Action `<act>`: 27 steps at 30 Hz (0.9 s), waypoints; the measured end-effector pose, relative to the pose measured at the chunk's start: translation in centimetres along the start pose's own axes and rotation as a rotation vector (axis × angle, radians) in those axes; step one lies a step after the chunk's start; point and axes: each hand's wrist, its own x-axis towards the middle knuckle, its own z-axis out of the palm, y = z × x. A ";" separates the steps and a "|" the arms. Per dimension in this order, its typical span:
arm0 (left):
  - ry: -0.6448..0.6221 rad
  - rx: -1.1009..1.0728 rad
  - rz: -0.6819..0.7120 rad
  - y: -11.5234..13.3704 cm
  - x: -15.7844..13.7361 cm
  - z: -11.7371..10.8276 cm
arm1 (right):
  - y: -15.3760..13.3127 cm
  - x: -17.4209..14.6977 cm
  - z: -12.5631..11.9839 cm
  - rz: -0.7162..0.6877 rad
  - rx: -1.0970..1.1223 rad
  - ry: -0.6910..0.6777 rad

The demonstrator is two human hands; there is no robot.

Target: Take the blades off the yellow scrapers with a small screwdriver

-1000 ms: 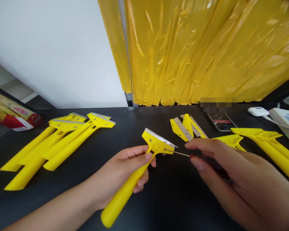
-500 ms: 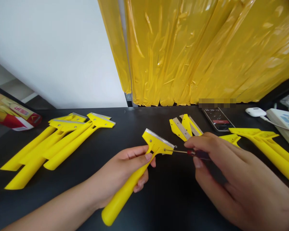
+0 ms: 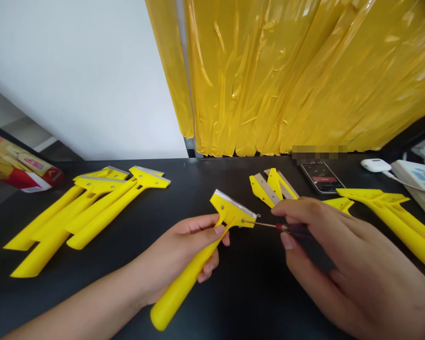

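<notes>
My left hand [image 3: 187,250] is wrapped round the neck of a yellow scraper [image 3: 184,288], its head tilted up and away from me. A metal strip runs along the head's far edge, and two screws show on its face. Between the thumb and fingers of my right hand [image 3: 340,255] is a screwdriver [image 3: 281,227] with a thin shaft and a dark, red-tipped handle, partly hidden by the hand. Its tip touches the right-hand screw [image 3: 242,221] of the scraper head.
Several yellow scrapers [image 3: 102,208] lie piled at the left. Yellow plates with metal blades [image 3: 267,189] lie behind my right hand. More yellow handles [image 3: 400,217], a phone [image 3: 322,177], a white earphone case [image 3: 375,165] and a power strip [image 3: 418,177] are at the right. A red-and-yellow package [image 3: 23,165] stands far left.
My right thumb has shifted slightly to the left along the screwdriver's handle. The scraper stays nearly in place, with the screwdriver's tip still on the same screw.
</notes>
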 end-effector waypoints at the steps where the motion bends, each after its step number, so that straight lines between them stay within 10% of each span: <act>1: -0.003 0.001 -0.003 0.0 0.0 0.0 | 0.0 0.0 0.0 0.010 -0.010 -0.005; 27: 0.012 0.109 -0.011 0.2 -0.3 0.4 | -0.1 0.7 0.3 -0.019 0.197 -0.031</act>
